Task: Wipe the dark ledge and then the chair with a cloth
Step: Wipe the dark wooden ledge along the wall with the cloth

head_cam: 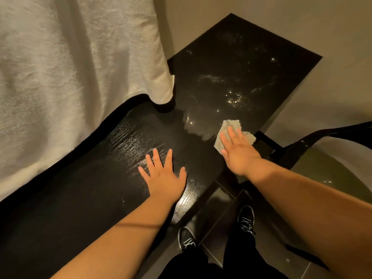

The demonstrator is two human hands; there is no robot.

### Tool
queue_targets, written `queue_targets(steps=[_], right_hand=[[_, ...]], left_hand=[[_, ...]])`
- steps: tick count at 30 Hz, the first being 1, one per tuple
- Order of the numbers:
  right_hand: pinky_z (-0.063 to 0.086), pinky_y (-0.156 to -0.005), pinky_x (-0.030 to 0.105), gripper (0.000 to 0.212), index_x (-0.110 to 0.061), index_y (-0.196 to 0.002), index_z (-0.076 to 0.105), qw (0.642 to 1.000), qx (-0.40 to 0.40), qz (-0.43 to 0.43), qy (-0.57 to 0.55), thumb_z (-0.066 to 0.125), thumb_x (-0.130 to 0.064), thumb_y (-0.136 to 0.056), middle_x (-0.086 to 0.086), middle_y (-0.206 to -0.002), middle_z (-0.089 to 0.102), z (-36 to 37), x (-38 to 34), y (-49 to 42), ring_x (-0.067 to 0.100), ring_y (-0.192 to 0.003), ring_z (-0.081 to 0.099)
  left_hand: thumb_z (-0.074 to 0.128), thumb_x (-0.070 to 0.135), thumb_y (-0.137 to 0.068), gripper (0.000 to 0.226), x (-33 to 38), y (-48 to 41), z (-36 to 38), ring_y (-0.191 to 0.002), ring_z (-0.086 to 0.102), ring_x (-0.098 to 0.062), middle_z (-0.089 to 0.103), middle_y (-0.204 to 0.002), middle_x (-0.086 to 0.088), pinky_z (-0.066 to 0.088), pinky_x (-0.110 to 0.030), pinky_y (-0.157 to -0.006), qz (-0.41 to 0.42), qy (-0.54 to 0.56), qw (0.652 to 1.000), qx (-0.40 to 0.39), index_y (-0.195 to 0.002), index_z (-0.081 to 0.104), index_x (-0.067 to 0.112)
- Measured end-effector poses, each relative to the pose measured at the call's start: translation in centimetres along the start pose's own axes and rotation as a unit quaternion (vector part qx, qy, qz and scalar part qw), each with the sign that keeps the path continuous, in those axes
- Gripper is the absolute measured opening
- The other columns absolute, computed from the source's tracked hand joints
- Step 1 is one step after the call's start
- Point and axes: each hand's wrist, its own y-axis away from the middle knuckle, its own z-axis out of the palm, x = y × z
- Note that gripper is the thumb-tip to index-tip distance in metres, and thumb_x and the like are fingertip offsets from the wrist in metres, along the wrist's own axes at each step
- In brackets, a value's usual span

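Observation:
A dark wood-grain ledge (84, 190) runs from the lower left toward the middle, and a glossy black surface (237, 77) joins it and extends to the upper right. My left hand (164, 176) rests flat on the ledge with its fingers spread. My right hand (238, 152) lies flat, fingers straight, pressing a small grey-beige cloth (231, 127) onto the near end of the glossy surface. The cloth sticks out past my fingertips. A dark chair (314, 137) with a curved back rail stands at the right, beside my right forearm.
A white fluffy blanket (70, 67) hangs over the bed at the left and touches the ledge's far edge. Beige walls (302, 21) enclose the corner behind the glossy surface. My two black shoes (245, 218) stand on dark floor tiles below.

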Motion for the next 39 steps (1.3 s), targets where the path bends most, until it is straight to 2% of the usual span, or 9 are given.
queue_targets(steps=[7,12,14,20,23,27,30,34,39], right_hand=[[0.014,-0.127,0.050,0.066,-0.033,-0.163,0.008,0.971,-0.023,-0.229,0.064,0.014,-0.052,-0.100,-0.001,-0.172,-0.006,2.8,0.0,1.6,0.026,-0.158,-0.008],[-0.006,-0.128,0.043,0.064,-0.037,-0.162,-0.009,0.991,-0.001,-0.116,0.072,0.016,-0.054,-0.105,-0.006,-0.171,-0.017,-2.2,4.8,-2.9,0.021,-0.156,-0.020],[0.000,-0.128,0.045,0.064,-0.035,-0.162,-0.008,0.994,0.007,-0.093,0.057,0.013,-0.051,-0.104,-0.003,-0.171,-0.015,-2.0,4.8,-3.3,0.026,-0.156,-0.019],[0.022,-0.126,0.053,0.058,-0.020,-0.155,0.044,0.946,0.058,-0.319,-0.013,0.041,-0.042,-0.101,0.008,-0.166,0.030,1.5,1.7,-0.7,0.035,-0.156,0.018],[0.022,-0.126,0.049,0.061,-0.027,-0.161,0.032,0.933,0.038,-0.355,0.038,0.032,-0.049,-0.103,-0.001,-0.171,0.017,0.0,3.5,-3.3,0.025,-0.159,0.008],[0.009,-0.128,0.044,0.066,-0.036,-0.163,-0.003,0.974,0.012,-0.218,0.060,0.007,-0.054,-0.100,-0.012,-0.171,-0.015,-3.4,6.1,-7.3,0.016,-0.156,-0.020],[0.010,-0.128,0.048,0.068,-0.025,-0.165,0.005,0.981,0.033,-0.186,0.053,0.010,-0.047,-0.101,0.001,-0.173,-0.005,-3.2,4.5,-6.8,0.029,-0.157,-0.015],[0.027,-0.123,0.054,0.059,-0.015,-0.155,0.044,0.926,0.100,-0.364,0.028,0.044,-0.036,-0.100,0.012,-0.165,0.032,-0.5,2.5,-3.3,0.040,-0.154,0.021],[0.031,-0.121,0.051,0.059,-0.023,-0.158,0.040,0.921,0.103,-0.374,0.035,0.047,-0.038,-0.101,0.001,-0.169,0.025,-1.4,4.7,-7.4,0.028,-0.158,0.014]], left_hand=[[0.030,0.066,-0.100,0.078,4.2,-1.8,0.1,-0.159,-0.021,-0.032,-0.017,-0.175,0.000,-0.011,-0.071,-0.121,-0.140,0.051,0.989,0.000,-0.167,-0.002,0.042],[0.024,0.065,-0.099,0.077,5.7,-2.9,0.2,-0.161,-0.015,-0.026,-0.012,-0.176,0.004,-0.007,-0.071,-0.122,-0.221,0.067,0.972,0.041,-0.168,0.000,0.038],[0.025,0.063,-0.098,0.078,6.0,-2.9,0.6,-0.162,-0.011,-0.028,-0.007,-0.177,0.002,-0.006,-0.070,-0.123,-0.220,0.056,0.972,0.066,-0.168,0.003,0.037],[0.029,0.062,-0.097,0.077,6.3,-3.1,1.2,-0.162,-0.005,-0.029,0.001,-0.177,0.002,-0.005,-0.069,-0.124,-0.227,0.053,0.968,0.090,-0.167,0.011,0.036],[0.029,0.062,-0.098,0.075,6.3,-3.1,1.3,-0.162,-0.004,-0.028,0.003,-0.177,0.003,-0.003,-0.067,-0.125,-0.236,0.049,0.966,0.098,-0.167,0.013,0.036],[0.028,0.062,-0.098,0.075,6.4,-3.1,1.2,-0.162,-0.005,-0.027,0.002,-0.177,0.003,-0.003,-0.067,-0.125,-0.237,0.044,0.966,0.099,-0.167,0.013,0.036],[0.030,0.061,-0.099,0.074,6.5,-3.1,1.2,-0.162,-0.004,-0.028,0.003,-0.177,0.003,-0.004,-0.066,-0.126,-0.241,0.044,0.964,0.103,-0.167,0.014,0.036],[0.034,0.060,-0.099,0.074,6.7,-3.1,1.2,-0.162,0.000,-0.029,0.006,-0.177,0.002,-0.001,-0.066,-0.126,-0.241,0.041,0.963,0.109,-0.167,0.018,0.035],[0.034,0.061,-0.097,0.075,6.6,-3.2,1.0,-0.162,0.003,-0.030,0.010,-0.176,0.001,0.002,-0.067,-0.126,-0.241,0.034,0.964,0.112,-0.166,0.020,0.034]])
